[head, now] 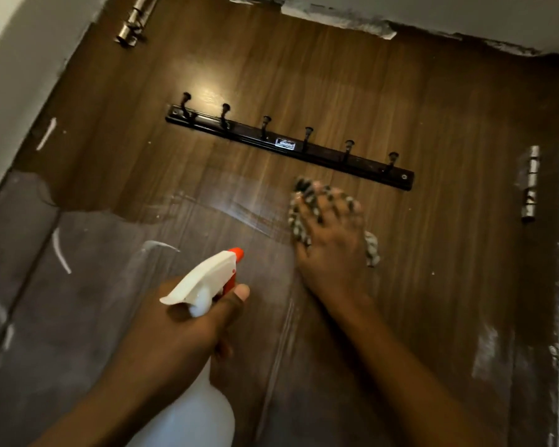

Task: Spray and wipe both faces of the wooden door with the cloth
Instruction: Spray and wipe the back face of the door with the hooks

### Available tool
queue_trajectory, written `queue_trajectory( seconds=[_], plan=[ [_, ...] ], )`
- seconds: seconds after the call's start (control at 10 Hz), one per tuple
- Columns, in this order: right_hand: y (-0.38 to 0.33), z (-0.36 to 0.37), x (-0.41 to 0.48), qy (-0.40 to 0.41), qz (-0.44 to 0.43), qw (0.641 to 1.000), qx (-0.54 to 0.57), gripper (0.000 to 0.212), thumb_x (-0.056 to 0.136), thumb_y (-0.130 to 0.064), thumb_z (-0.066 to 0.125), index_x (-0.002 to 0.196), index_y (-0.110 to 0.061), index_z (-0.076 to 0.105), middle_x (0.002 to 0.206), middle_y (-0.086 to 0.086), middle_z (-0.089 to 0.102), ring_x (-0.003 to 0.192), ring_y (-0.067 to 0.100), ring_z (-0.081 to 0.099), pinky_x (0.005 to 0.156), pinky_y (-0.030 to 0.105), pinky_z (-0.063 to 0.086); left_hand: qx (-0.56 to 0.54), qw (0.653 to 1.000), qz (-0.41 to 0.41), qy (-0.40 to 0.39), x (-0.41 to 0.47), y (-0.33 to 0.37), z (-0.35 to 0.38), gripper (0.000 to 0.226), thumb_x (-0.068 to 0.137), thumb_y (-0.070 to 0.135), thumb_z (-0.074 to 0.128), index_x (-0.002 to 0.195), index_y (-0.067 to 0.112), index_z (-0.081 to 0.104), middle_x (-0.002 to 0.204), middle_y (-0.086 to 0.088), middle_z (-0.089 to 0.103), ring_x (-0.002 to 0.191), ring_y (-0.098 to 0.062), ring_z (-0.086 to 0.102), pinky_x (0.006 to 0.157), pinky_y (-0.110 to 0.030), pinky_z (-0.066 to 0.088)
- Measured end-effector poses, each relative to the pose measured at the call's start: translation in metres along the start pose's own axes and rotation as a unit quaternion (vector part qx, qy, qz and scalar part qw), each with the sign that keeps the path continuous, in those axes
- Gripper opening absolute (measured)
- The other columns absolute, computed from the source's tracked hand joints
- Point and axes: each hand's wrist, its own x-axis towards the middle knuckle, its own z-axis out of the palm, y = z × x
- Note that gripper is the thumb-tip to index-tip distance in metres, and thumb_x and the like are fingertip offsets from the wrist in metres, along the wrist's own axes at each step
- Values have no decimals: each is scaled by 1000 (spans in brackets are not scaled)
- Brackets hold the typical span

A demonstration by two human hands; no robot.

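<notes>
we see right hand (331, 233) flat, fingers spread, pressing cloth (299, 201) on wooden door (304, 75) just below right half of hook rail (288, 145); no pinch, palm pressure widens wipe. wet streak left of cloth, below hook rail. left hand (181, 324) curled round spray bottle (204, 279) neck, well below hook rail, nozzle aimed doorward, we judge ready to squirt. other face not visible.

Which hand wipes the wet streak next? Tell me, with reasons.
Right. The right hand presses the cloth on the door, beside the wet streak and below the hook rail. The left hand grips the spray bottle and holds no cloth.
</notes>
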Motion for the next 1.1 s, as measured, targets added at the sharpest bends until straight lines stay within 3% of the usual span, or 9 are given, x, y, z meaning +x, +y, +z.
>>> queue_trajectory(
  seconds=[0.2, 0.3, 0.4, 0.6, 0.7, 0.8, 0.9, 1.0, 1.1],
  plan=[
    [21, 11, -42, -8, -121, 993, -3, 52, 97, -43, 38, 147, -31, 47, 157, 3, 39, 146, 28, 33, 122, 49, 18, 67, 996, 8, 54, 0, 0, -31, 15, 78, 37, 69, 92, 32, 69, 66, -10, 70, 49, -20, 64, 52, -33, 51],
    [35, 12, -52, -16, -54, 998, -6, 57, 94, -43, 35, 148, -28, 44, 157, 7, 38, 144, 33, 35, 120, 52, 20, 104, 993, -6, 58, -13, -1, -47, 16, 78, 30, 70, 93, 26, 69, 56, -12, 66, 44, -20, 62, 50, -36, 50],
    [-6, 13, -22, 2, 46, 999, -22, 63, 91, -41, 36, 151, -24, 40, 159, 10, 33, 145, 35, 30, 121, 52, 14, 118, 990, -19, 78, -13, -4, -74, 22, 76, 31, 73, 93, 18, 69, 57, -13, 65, 45, -18, 62, 48, -35, 50],
    [-133, 31, 24, 4, -97, 995, 11, 57, 99, -44, 38, 154, -28, 34, 163, 5, 26, 151, 29, 20, 123, 51, 12, 101, 988, -4, 117, 7, -5, -128, 37, 76, 35, 69, 110, 24, 61, 62, -5, 65, 46, -13, 62, 45, -12, 44],
    [-123, 36, 9, -4, -146, 989, 25, 56, 99, -45, 33, 151, -28, 39, 160, 5, 32, 149, 30, 26, 122, 50, 14, 86, 989, -6, 120, 13, -10, -146, 40, 77, 38, 68, 114, 27, 61, 59, -4, 65, 45, -15, 63, 47, -13, 44],
    [-98, 32, -4, -8, -106, 994, 21, 58, 97, -46, 32, 151, -28, 38, 160, 7, 32, 148, 30, 27, 121, 52, 16, 93, 989, -13, 110, 9, -17, -155, 38, 76, 36, 70, 112, 27, 64, 56, -1, 64, 46, -13, 61, 47, -12, 43],
    [-103, 30, -2, -4, 5, 1000, -9, 63, 92, -40, 38, 153, -24, 37, 162, 9, 28, 149, 32, 23, 122, 52, 13, 112, 989, -24, 98, 1, -20, -165, 32, 75, 34, 73, 105, 25, 65, 58, 6, 61, 53, -7, 58, 51, -6, 41],
    [-159, 31, 41, 22, 47, 999, 4, 62, 93, -40, 40, 153, -22, 38, 161, 11, 29, 147, 36, 24, 122, 54, 12, 122, 988, -13, 94, 7, -17, -194, 33, 76, 33, 71, 107, 29, 59, 63, 5, 60, 58, -10, 58, 55, -8, 44],
    [-218, 41, 64, 19, -17, 1000, 15, 59, 97, -44, 39, 153, -25, 36, 162, 9, 28, 148, 34, 24, 122, 53, 11, 117, 987, -6, 113, 18, -14, -224, 34, 74, 39, 69, 103, 29, 56, 64, -2, 64, 50, -13, 61, 48, -12, 45]
  ],
)
